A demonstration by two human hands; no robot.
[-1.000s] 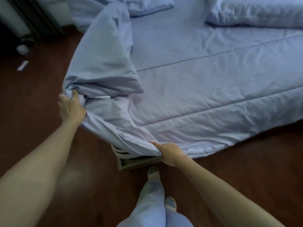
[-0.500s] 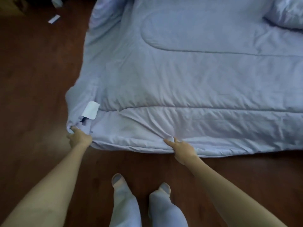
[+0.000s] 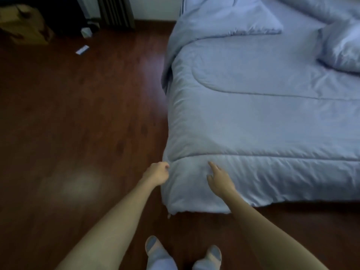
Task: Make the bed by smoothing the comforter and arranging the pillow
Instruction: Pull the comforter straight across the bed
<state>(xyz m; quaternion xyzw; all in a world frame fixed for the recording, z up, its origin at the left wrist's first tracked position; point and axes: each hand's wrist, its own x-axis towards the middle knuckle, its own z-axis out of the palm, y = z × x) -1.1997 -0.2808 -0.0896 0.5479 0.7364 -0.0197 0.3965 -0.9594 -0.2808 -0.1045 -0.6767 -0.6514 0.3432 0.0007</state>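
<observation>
A pale blue quilted comforter (image 3: 263, 117) lies spread flat over the bed, its near edge hanging towards the floor. My left hand (image 3: 156, 173) is curled at the comforter's near left corner, fingertips pinched against the fabric edge. My right hand (image 3: 219, 179) rests on top of the near border, fingers apart and index finger pointing forward. One flat blue pillow (image 3: 233, 18) lies at the head end. A second, puffier pillow (image 3: 342, 49) sits at the far right, partly cut off by the frame.
Dark red wooden floor (image 3: 78, 114) fills the left side. A brown box (image 3: 23, 26), a small white container (image 3: 86, 33) and a white slip (image 3: 82, 49) lie at the far left. Dark vertical slats (image 3: 115, 12) stand by the wall. My slippered feet (image 3: 155, 250) stand by the bed corner.
The comforter's folded corner has been pulled down and now lies flat. My right hand has let go of the edge and opened on top. The view has shifted to the left.
</observation>
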